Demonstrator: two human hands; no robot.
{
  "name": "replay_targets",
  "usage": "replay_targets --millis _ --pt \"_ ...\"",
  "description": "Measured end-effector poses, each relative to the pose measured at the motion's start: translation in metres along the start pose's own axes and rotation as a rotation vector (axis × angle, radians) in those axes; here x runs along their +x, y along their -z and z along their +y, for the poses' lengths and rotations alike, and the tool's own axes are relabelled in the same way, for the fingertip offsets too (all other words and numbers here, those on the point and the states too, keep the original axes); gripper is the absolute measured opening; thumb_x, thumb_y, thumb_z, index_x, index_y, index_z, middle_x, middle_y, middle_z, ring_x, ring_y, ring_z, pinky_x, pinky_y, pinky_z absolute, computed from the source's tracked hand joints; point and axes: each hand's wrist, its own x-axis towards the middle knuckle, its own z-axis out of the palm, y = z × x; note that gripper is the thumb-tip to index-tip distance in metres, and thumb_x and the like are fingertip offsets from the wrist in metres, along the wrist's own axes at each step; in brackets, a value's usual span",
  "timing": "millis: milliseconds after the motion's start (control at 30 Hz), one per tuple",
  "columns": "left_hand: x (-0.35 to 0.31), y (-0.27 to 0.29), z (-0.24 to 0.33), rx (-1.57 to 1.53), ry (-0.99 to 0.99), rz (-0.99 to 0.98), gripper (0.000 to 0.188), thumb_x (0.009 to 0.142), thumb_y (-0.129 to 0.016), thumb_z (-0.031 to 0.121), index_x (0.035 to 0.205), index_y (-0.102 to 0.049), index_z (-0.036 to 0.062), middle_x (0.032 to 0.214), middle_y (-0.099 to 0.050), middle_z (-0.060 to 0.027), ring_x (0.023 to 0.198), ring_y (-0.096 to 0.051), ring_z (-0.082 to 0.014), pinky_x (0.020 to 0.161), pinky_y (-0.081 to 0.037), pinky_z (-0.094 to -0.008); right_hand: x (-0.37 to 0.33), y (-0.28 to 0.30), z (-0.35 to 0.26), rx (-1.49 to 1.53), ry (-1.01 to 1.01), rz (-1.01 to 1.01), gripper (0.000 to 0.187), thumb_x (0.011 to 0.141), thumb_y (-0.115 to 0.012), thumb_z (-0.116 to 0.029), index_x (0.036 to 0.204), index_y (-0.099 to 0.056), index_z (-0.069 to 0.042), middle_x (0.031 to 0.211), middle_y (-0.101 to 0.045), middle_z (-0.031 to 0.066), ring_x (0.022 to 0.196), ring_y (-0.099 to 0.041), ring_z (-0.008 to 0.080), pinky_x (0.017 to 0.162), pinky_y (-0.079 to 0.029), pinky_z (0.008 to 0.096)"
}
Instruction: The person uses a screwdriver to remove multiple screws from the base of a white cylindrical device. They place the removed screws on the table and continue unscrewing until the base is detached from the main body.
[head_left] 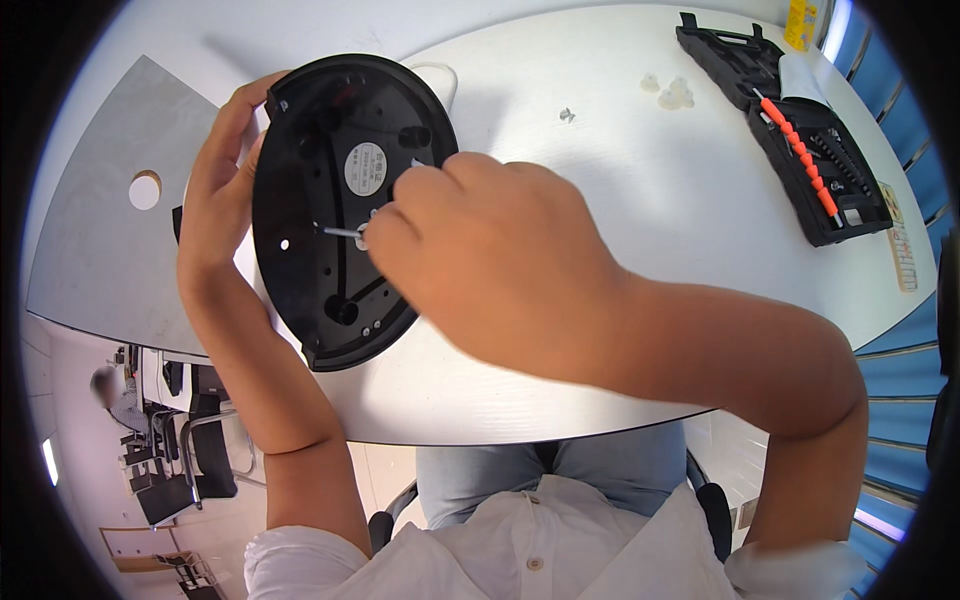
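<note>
A black, rounded plastic housing (pixel 283 190) with a pale round label (pixel 370 170) is tilted up over the white table, its underside facing me. My left hand (pixel 222 185) grips it from the far-left edge, its fingers partly hidden behind the rim. In front of the housing, my right hand (pixel 490 245) is closed around a screwdriver (pixel 342 232); its thin metal shaft points left to a spot on the underside, while its handle is hidden in the fist. Small screws (pixel 372 328) show near the housing's lower edge.
Loose screws (pixel 567 115) and small translucent pieces (pixel 672 94) lie farther back on the white table (pixel 560 410). An open black tool case (pixel 800 190) with an orange flexible shaft (pixel 795 150) stands at right. A grey panel with a round hole (pixel 100 240) is at left.
</note>
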Motion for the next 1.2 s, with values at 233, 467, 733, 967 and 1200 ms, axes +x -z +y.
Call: replay_targets --millis 233,467,733,967,1200 --pt "0.002 0.0 0.002 0.027 -0.078 -0.017 0.04 0.092 -0.055 0.027 0.124 -0.055 0.0028 0.121 -0.056 -0.0071 0.116 -0.049 -0.0198 0.101 -0.035 -0.0317 0.021 0.014 0.003 0.359 -0.362 -0.238 0.025 0.082 -0.057 -0.019 0.069 -0.061 0.001 0.067 -0.061 0.0169 0.064 -0.061 0.0347 0.06 -0.049 0.0427" --pt "0.006 -0.001 0.005 0.093 -0.141 -0.021 0.041 0.091 -0.055 0.03 0.122 -0.057 0.0024 0.116 -0.059 -0.0086 0.113 -0.052 -0.0216 0.101 -0.035 -0.0339 0.029 0.019 0.019 0.446 -0.337 -0.433 0.032 0.087 -0.051 -0.022 0.068 -0.058 0.002 0.062 -0.058 0.0148 0.058 -0.057 0.0291 0.057 -0.047 0.0398" --pt "0.006 0.001 0.009 0.21 -0.163 -0.006 0.044 0.092 -0.055 0.036 0.12 -0.057 0.0017 0.114 -0.06 -0.0097 0.11 -0.053 -0.0241 0.1 -0.036 -0.0351 0.049 0.029 0.033 0.852 -0.725 -0.847 0.027 0.088 -0.051 -0.027 0.082 -0.06 -0.003 0.061 -0.053 0.0033 0.054 -0.048 0.0155 0.052 -0.04 0.0307" --pt "0.005 -0.002 0.009 0.207 -0.179 0.014 0.046 0.092 -0.055 0.037 0.12 -0.057 0.0013 0.113 -0.061 -0.0102 0.11 -0.054 -0.0243 0.1 -0.036 -0.0341 0.025 0.009 0.005 0.267 -0.259 -0.426 0.022 0.089 -0.053 -0.022 0.085 -0.06 -0.002 0.062 -0.061 0.0134 0.056 -0.062 0.0272 0.05 -0.045 0.0392" --pt "0.003 0.001 0.009 0.114 -0.132 -0.002 0.043 0.092 -0.056 0.035 0.12 -0.057 0.0019 0.113 -0.061 -0.0089 0.109 -0.055 -0.0218 0.099 -0.038 -0.0342 0.007 -0.007 -0.008 -0.166 0.1 -0.05 0.008 0.077 -0.06 -0.013 0.078 -0.058 -0.006 0.058 -0.054 0.0057 0.053 -0.055 0.0238 0.047 -0.044 0.0387"
